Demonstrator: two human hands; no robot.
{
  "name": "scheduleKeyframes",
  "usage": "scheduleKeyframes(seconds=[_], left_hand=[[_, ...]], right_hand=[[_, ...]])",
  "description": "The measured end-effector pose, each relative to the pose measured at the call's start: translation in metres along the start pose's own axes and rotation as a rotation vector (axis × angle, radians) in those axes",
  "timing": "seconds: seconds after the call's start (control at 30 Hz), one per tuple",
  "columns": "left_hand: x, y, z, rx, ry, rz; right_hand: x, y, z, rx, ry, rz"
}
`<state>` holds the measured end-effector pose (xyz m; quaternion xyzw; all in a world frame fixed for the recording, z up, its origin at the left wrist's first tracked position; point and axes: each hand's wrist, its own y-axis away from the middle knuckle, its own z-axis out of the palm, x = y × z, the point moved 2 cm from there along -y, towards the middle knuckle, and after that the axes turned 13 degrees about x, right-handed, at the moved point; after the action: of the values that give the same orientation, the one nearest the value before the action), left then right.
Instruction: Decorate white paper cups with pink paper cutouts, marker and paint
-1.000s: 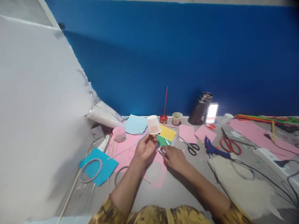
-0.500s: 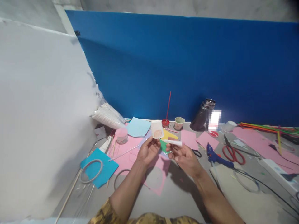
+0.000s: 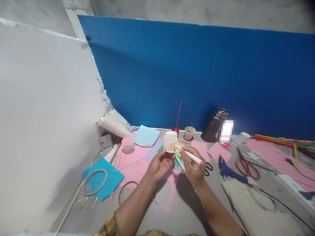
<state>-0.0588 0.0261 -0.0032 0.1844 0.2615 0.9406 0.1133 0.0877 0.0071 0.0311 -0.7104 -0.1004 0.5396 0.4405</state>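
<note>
My left hand (image 3: 161, 165) grips a small white paper cup (image 3: 170, 139) by its rim, held upside down over the table. An orange-brown drawing shows on the cup's side. In my right hand (image 3: 194, 167) is a white marker pen (image 3: 193, 155), pinched like a pencil, its tip at the drawing. Another slim white piece (image 3: 180, 163) sticks out below the same hand; I cannot make out whether it is a cap or a second pen. Under the hands lie pink paper (image 3: 137, 168) and green and yellow sheets, partly covered.
Left are a blue sheet (image 3: 114, 175) with a grey ring (image 3: 94, 182), stacked paper cups (image 3: 115, 123) and a pink-topped cup (image 3: 128, 145). Behind stand a patterned cup (image 3: 189, 133) and a dark flask (image 3: 214, 125). Right are a glue gun (image 3: 231, 170), red-handled scissors (image 3: 246, 167) and a power strip (image 3: 294, 186).
The marker has turned in my right hand, and its tip has come to the cup's side. The cup has moved slightly down and right in view. The whole view has shifted a little.
</note>
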Motion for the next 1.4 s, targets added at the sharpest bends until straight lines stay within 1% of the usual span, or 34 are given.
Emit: scheduleKeyframes(seconds=[0.1,0.27,0.47,0.7,0.9,1.13,1.27,1.4], left_hand=[[-0.0006,0.0013,0.0005,-0.005,-0.003,0.0],[-0.0018,0.0047,0.0026,0.008,-0.013,0.001],[-0.0014,0.0065,0.0043,0.025,-0.031,0.006],[-0.0029,0.0072,0.0046,0.0,-0.024,0.016],[-0.005,0.0026,0.0002,0.014,-0.04,0.014],[-0.0053,0.0057,0.0034,0.003,-0.017,0.01],[-0.0062,0.0032,0.0009,0.025,-0.026,0.001],[-0.0068,0.0027,-0.0003,0.017,-0.021,-0.002]], right_hand=[[-0.0035,-0.0044,0.0023,0.012,0.016,-0.063],[-0.0043,-0.0061,0.0025,0.032,0.028,-0.111],[-0.0048,-0.0045,0.0042,0.017,0.048,-0.117],[-0.0113,-0.0032,0.0058,-0.018,0.013,-0.156],[-0.006,-0.0033,0.0018,0.032,0.061,-0.119],[-0.0076,-0.0018,0.005,-0.007,0.035,-0.15],[-0.005,-0.0028,0.0012,0.036,0.068,-0.136],[-0.0031,-0.0032,0.003,0.033,0.068,-0.124]])
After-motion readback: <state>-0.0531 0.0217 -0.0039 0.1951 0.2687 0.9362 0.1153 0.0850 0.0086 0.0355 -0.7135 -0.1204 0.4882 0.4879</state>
